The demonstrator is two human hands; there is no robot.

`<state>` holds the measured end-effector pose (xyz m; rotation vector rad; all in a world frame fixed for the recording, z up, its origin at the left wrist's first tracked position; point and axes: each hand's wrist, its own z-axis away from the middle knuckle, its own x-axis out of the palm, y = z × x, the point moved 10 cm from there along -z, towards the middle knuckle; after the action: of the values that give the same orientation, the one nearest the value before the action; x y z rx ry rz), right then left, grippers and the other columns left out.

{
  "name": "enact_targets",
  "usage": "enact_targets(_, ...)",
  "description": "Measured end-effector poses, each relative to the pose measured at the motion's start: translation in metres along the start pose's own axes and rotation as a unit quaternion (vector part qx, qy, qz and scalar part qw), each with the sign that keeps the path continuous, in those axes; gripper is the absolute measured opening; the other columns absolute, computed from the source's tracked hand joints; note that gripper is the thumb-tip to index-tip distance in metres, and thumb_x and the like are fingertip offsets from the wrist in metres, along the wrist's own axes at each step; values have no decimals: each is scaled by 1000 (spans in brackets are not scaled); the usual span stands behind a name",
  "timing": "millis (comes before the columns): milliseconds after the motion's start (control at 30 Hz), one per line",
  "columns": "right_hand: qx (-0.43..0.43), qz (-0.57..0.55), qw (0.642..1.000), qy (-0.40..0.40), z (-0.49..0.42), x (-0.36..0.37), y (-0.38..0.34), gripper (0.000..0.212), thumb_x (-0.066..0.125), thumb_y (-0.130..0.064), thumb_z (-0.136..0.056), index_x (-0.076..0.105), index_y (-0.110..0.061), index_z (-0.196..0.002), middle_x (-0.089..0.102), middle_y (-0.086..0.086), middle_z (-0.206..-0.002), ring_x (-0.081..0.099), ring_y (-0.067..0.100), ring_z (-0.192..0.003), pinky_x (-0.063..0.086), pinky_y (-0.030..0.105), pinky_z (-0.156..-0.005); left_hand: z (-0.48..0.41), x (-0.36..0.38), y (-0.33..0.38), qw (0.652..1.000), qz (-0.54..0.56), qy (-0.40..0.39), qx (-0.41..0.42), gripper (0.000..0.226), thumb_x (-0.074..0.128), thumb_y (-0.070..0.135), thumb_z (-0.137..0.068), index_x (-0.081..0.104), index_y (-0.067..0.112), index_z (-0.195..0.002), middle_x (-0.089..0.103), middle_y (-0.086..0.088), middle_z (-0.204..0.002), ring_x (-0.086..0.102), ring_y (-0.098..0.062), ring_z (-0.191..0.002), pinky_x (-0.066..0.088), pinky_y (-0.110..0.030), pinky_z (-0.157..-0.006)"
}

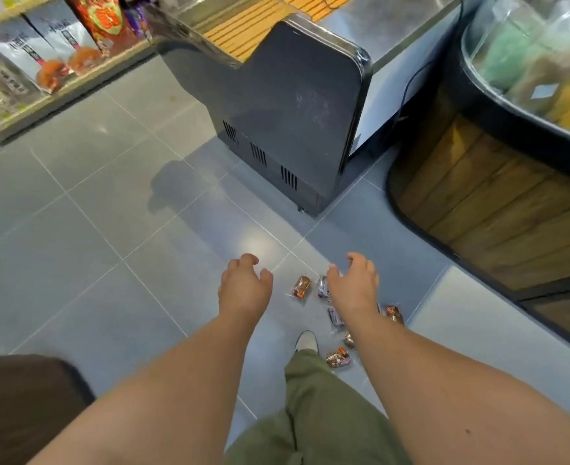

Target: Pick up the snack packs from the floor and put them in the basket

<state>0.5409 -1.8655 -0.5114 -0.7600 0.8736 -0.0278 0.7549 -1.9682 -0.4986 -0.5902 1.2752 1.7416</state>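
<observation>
Several small snack packs lie scattered on the grey tiled floor: an orange one [301, 286], a purple one [323, 286] partly behind my right hand, another purple one [335, 316], an orange one [394, 313] and one by my shoe [338, 359]. My left hand [245, 285] hovers above the floor left of the packs, fingers curled apart, holding nothing. My right hand [355, 283] hangs over the packs, fingers spread and empty. No basket is visible.
A dark grey freezer cabinet [287, 119] stands ahead. A wood-panelled round display counter [484, 209] is at the right. Shelves of bagged goods [42, 58] run along the left. A dark brown object [21, 401] sits at the lower left. My green trouser leg and shoe [307, 342] are near the packs.
</observation>
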Motion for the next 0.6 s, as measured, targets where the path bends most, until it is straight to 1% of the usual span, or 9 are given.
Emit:
enact_targets(300, 40, 23, 999, 7, -62, 11, -26, 47, 50, -32, -96, 41, -16, -138, 40, 7, -139, 35, 24, -129, 32, 35, -107, -96, 15, 46, 997, -28, -56, 48, 36, 45, 27, -95, 49, 14, -128, 49, -10, -128, 50, -27, -115, 43, -38, -96)
enact_targets(467, 79, 33, 996, 17, -92, 30, -20, 43, 51, -31, -95, 44, -17, -136, 39, 8, -139, 34, 25, -128, 30, 35, -107, -144, 45, 55, 988, -64, -111, 89, 36, 44, 27, -96, 47, 14, -130, 49, -9, -129, 49, -27, -116, 43, -37, -95)
enact_targets(600, 108, 27, 994, 9, -115, 55, -8, 41, 50, -29, -96, 45, -18, -136, 36, 8, -140, 34, 25, -130, 32, 34, -105, -178, 75, 53, 977, -101, -147, 113, 37, 45, 27, -96, 47, 14, -130, 48, -9, -130, 47, -28, -118, 44, -40, -97)
